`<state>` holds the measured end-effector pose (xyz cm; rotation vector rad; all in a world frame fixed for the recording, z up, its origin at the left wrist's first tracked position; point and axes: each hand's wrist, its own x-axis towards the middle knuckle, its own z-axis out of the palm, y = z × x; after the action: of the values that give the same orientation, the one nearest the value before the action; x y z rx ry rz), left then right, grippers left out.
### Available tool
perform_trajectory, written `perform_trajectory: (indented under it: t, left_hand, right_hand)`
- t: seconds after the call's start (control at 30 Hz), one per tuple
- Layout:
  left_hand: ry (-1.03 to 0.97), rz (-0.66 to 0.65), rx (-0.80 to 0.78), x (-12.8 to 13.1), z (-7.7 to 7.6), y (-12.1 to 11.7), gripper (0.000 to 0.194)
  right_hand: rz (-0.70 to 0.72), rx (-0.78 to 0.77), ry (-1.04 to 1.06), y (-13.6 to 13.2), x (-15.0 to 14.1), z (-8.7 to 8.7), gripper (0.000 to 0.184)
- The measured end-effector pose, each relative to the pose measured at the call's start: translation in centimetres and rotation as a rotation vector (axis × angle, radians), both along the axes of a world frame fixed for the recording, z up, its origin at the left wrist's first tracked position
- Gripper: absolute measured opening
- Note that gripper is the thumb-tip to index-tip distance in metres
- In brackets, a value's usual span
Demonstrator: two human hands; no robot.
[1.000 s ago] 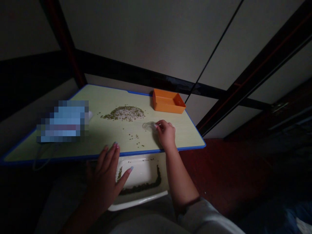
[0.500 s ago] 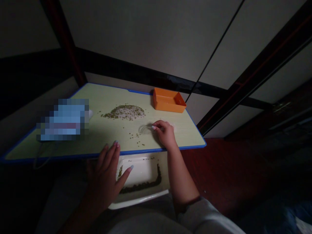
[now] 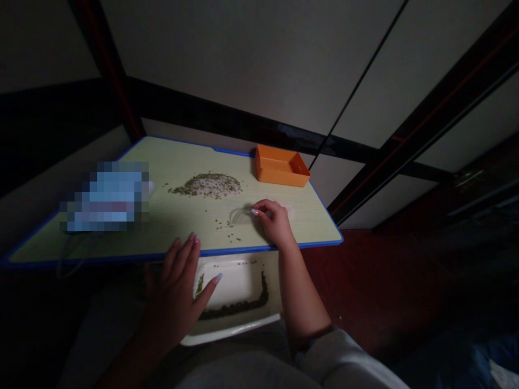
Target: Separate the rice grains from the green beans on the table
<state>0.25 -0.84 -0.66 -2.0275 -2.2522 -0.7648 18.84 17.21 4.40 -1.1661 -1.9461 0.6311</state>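
Note:
My right hand (image 3: 273,220) rests over the right part of the table, its thumb and fingers pinched on a thin, clear curved piece (image 3: 239,213). Its full shape is hard to make out. A few small green grains (image 3: 230,236) lie scattered beside it. Farther back spreads a pile of green, bean-like grains mixed with whitish ones (image 3: 211,185). With fingers spread, my left hand (image 3: 178,286) touches the table's near edge and reaches over the left side of a white tray (image 3: 227,340). Dark green grains (image 3: 239,309) line the tray's inner edges.
An orange open box (image 3: 279,175) stands at the table's back right. A blurred-out bluish object (image 3: 109,197) lies on the left, with a thin cord loop (image 3: 65,265) hanging near it. The pale tabletop (image 3: 178,159) has a blue rim. Cabinet panels (image 3: 243,65) rise behind.
Almost nothing differs. The clear curved piece in my right hand has shifted very slightly; both hands stay in place.

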Motion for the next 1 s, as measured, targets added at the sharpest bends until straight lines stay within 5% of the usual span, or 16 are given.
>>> perform_trajectory:
  t: [1.0]
  left_hand:
    - [0.019, 0.016, -0.024, 0.24, 0.35, 0.05, 0.069]
  right_hand:
    - [0.192, -0.012, 0.048, -0.42, -0.12, -0.19, 0.007]
